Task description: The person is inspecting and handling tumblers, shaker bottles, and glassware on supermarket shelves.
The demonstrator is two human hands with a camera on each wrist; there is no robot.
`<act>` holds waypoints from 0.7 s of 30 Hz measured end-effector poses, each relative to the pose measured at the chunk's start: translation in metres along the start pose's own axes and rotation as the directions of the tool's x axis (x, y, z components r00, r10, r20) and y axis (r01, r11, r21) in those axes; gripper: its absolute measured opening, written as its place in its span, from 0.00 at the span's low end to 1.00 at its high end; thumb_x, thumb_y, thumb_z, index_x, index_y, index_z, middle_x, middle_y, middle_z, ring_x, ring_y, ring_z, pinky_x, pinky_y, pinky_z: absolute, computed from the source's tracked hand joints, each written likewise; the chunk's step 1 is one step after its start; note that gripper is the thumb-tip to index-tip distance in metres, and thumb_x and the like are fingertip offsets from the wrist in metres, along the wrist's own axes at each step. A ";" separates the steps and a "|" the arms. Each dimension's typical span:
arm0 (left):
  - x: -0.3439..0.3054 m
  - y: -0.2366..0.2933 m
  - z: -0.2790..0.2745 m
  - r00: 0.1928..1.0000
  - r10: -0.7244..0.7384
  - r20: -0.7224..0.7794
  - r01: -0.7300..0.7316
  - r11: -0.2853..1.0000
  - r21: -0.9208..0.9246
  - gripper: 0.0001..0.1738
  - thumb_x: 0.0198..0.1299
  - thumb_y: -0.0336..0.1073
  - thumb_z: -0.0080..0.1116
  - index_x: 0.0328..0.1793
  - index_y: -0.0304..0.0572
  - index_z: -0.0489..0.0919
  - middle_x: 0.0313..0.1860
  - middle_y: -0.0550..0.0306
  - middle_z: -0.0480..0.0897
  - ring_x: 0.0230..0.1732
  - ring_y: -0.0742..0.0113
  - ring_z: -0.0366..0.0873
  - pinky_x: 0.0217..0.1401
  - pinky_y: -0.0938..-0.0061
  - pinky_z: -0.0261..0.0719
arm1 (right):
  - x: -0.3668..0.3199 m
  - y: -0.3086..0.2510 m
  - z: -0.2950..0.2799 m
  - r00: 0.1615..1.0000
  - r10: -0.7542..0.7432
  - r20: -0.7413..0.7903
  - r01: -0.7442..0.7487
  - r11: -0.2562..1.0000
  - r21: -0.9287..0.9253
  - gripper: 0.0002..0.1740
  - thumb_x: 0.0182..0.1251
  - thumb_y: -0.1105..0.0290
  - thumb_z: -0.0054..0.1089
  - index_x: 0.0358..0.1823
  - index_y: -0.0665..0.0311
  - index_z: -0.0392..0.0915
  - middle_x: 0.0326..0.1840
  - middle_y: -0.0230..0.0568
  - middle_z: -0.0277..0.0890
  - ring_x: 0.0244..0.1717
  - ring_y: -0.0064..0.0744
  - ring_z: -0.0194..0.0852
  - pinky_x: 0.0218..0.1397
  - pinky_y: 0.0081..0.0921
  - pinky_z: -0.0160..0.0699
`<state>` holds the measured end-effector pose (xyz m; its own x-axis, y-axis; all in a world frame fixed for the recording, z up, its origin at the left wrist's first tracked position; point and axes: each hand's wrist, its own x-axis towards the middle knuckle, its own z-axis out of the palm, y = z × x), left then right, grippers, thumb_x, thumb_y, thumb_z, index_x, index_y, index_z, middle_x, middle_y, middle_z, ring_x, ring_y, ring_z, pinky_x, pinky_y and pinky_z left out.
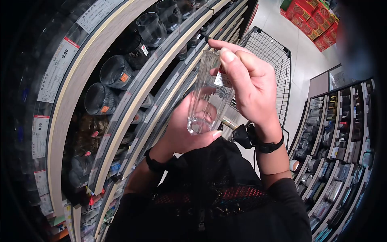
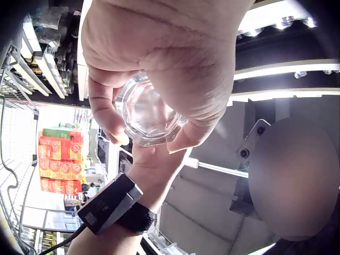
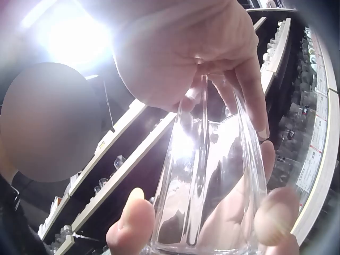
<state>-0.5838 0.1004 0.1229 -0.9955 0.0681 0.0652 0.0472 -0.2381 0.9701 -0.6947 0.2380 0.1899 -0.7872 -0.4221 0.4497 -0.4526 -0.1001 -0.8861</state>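
Note:
A tall clear drinking glass (image 1: 205,109) with faceted sides is held tilted between both hands in front of the chest. My left hand (image 1: 177,128) grips its lower end, thumb along the near side and fingers behind, seen through the glass. At the upper end my right hand (image 1: 256,82) pinches the rim between thumb and fingers, with the index finger stretched out past it. A white and red label (image 1: 222,79) shows on the glass beside the right thumb. From the left wrist view the thick base (image 2: 151,114) faces the camera, left fingers around it.
Shelves at the left carry several tumblers (image 1: 102,99) with orange stickers, above price tags (image 1: 58,68). A wire shopping cart (image 1: 284,76) stands ahead. Stacked red boxes (image 1: 314,24) are beyond it. Another goods shelf (image 1: 334,149) runs along the right.

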 end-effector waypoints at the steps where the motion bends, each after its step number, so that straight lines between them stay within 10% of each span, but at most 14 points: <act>1: 0.000 0.000 -0.001 1.000 0.014 0.010 -0.014 1.000 0.020 0.51 0.48 0.24 0.74 0.78 0.33 0.57 0.41 0.61 0.77 0.41 0.79 0.76 0.45 0.81 0.77 | 0.000 -0.004 0.000 0.999 0.050 0.003 -0.050 0.998 0.025 0.18 0.76 0.66 0.61 0.29 0.73 0.81 0.31 0.44 0.85 0.43 0.31 0.87 0.46 0.26 0.82; 8: -0.002 0.001 0.001 0.999 -0.002 -0.032 0.002 1.000 0.012 0.50 0.49 0.23 0.74 0.77 0.34 0.56 0.43 0.61 0.77 0.43 0.77 0.76 0.45 0.80 0.78 | -0.007 0.010 0.009 0.999 0.035 -0.017 -0.034 0.998 0.052 0.12 0.77 0.68 0.60 0.49 0.72 0.83 0.53 0.46 0.84 0.44 0.26 0.83 0.49 0.22 0.81; 11: -0.004 0.000 -0.001 0.998 0.035 -0.050 -0.035 0.999 -0.004 0.51 0.50 0.24 0.74 0.78 0.35 0.56 0.46 0.60 0.76 0.45 0.76 0.76 0.45 0.80 0.78 | -0.014 0.016 0.017 1.000 -0.029 0.001 0.028 0.984 0.178 0.29 0.71 0.72 0.65 0.71 0.68 0.67 0.70 0.48 0.71 0.55 0.28 0.81 0.61 0.26 0.81; 21: -0.015 -0.006 -0.006 0.999 0.007 -0.052 -0.011 0.997 -0.077 0.54 0.49 0.25 0.75 0.80 0.39 0.54 0.49 0.61 0.75 0.48 0.75 0.75 0.47 0.80 0.78 | -0.029 0.017 0.023 0.997 -0.002 0.076 -0.027 0.925 0.378 0.46 0.66 0.76 0.67 0.81 0.70 0.51 0.79 0.58 0.57 0.67 0.43 0.76 0.65 0.39 0.82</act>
<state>-0.5692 0.0953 0.1150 -0.9981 0.0157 0.0596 0.0517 -0.3123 0.9486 -0.6703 0.2278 0.1595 -0.7519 -0.4893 0.4419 -0.2394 -0.4218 -0.8745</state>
